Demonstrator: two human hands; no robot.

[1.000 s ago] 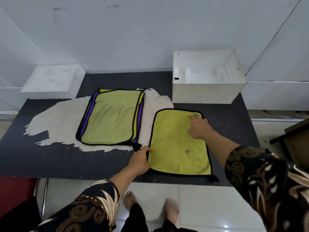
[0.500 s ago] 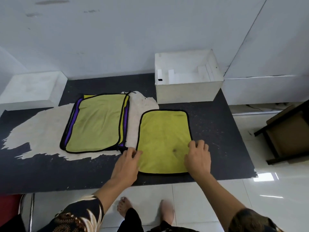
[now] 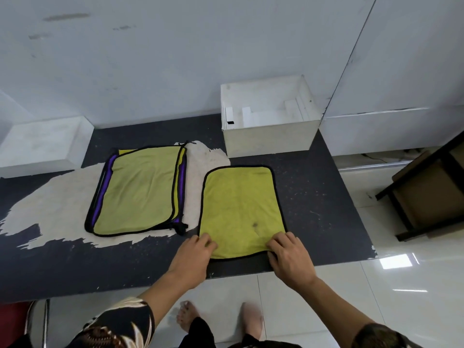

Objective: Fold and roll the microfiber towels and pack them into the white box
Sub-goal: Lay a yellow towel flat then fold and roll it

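Yellow black-edged microfiber towel (image 3: 241, 209) is pinched at both near corners by curled fingers: left hand (image 3: 192, 257) at 7 o'clock, right hand (image 3: 288, 259) at 5. Open white box (image 3: 268, 139) is parked at 12.

We see a pale wall (image 3: 150, 59) behind, scuffed with dark smudges, and a vertical seam (image 3: 356, 46) on the right. A low dark table (image 3: 313, 197) sits against it, its top worn to a pale patch (image 3: 50, 209) on the left. A white block (image 3: 42, 144) is at the table's far-left corner. A white ledge (image 3: 389, 129) runs along the right wall. The floor (image 3: 376, 310) is glossy white tile with a bright glare (image 3: 395, 261). We note a dark-framed brown stand (image 3: 426, 192) at right and a red seat (image 3: 12, 315) at bottom left.
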